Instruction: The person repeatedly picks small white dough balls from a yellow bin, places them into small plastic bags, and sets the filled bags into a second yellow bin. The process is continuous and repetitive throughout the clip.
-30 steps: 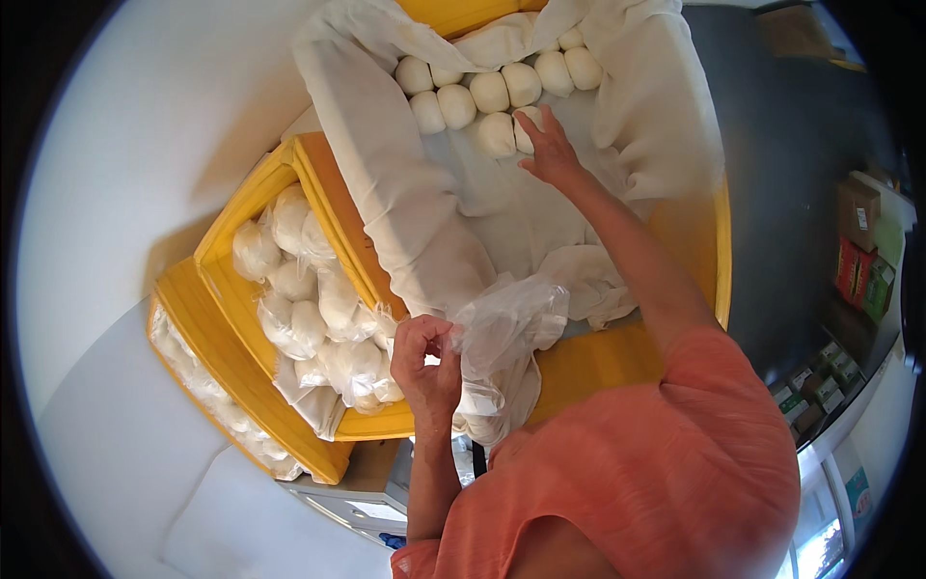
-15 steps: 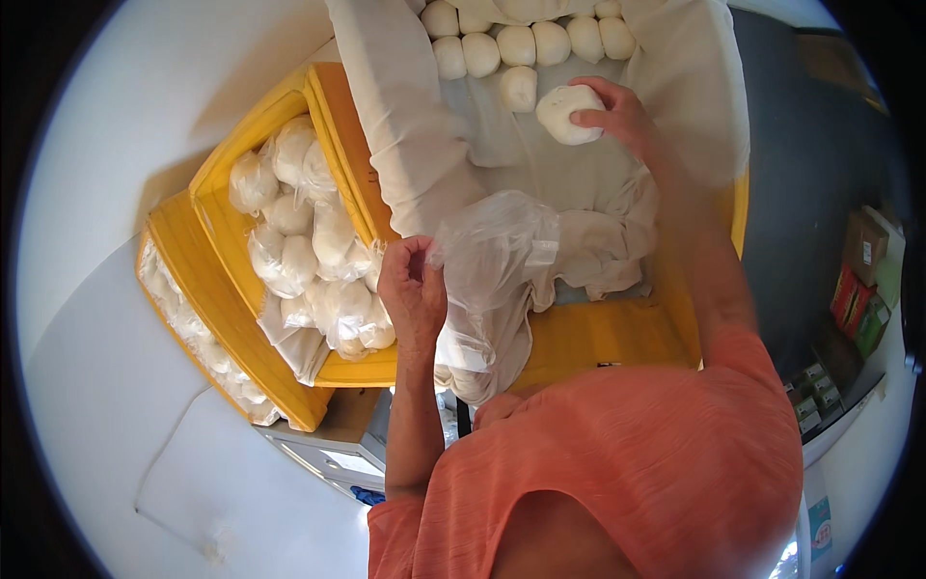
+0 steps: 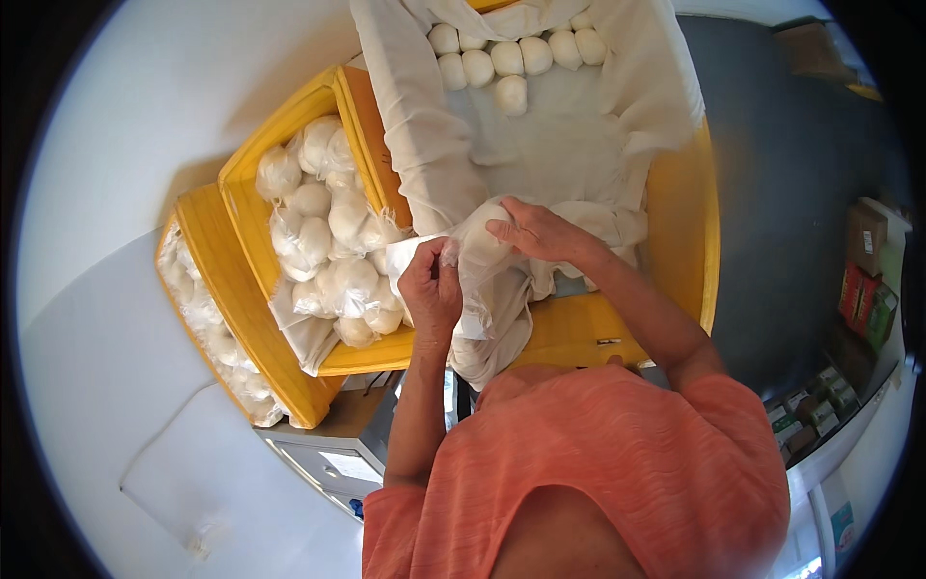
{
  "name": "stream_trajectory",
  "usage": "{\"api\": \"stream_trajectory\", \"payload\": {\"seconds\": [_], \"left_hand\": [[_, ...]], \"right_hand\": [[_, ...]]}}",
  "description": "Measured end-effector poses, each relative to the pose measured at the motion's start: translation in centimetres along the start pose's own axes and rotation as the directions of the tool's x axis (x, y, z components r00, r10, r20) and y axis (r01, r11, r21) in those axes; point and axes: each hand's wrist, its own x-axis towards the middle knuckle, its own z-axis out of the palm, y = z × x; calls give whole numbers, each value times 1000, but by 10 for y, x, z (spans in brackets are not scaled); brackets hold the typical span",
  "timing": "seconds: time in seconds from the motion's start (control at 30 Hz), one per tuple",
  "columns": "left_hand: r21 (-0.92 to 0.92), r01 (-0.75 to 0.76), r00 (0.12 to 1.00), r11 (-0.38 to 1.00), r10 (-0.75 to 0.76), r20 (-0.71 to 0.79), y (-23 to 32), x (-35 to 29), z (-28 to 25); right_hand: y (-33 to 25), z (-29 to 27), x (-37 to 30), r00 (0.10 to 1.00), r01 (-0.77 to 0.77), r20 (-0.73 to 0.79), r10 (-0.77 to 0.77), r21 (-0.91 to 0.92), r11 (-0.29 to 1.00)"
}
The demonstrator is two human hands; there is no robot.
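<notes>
From where I stand, the left hand [image 3: 431,287] pinches a thin clear plastic bag [image 3: 471,270] while the right hand [image 3: 542,233], at the left's two o'clock, cups a round white bun [image 3: 486,230] against it, and the bag could slip if that pinch loosens or tear if pushed hard

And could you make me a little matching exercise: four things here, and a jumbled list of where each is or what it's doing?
1. Left hand
2. Right hand
3. Lone bun
4. Bagged buns

A. In a yellow crate left of the hands
B. Fingers around a held bun
C. Pinching a clear bag
D. Just below the bun rows

Pairs: 1-C, 2-B, 3-D, 4-A.
</notes>
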Motion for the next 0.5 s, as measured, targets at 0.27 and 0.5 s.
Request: {"api": "stream_trajectory", "payload": {"seconds": [0.27,0.5], "left_hand": [[-227,218,974,949,-197,110,-19,2,-30],[-442,275,884,854,-45,465,11,-18,-68]], "right_hand": [[-63,2,-94,960,252,243,139,-966,-59],[-97,20,-139,656,306,364,-662,-929,-208]]}}
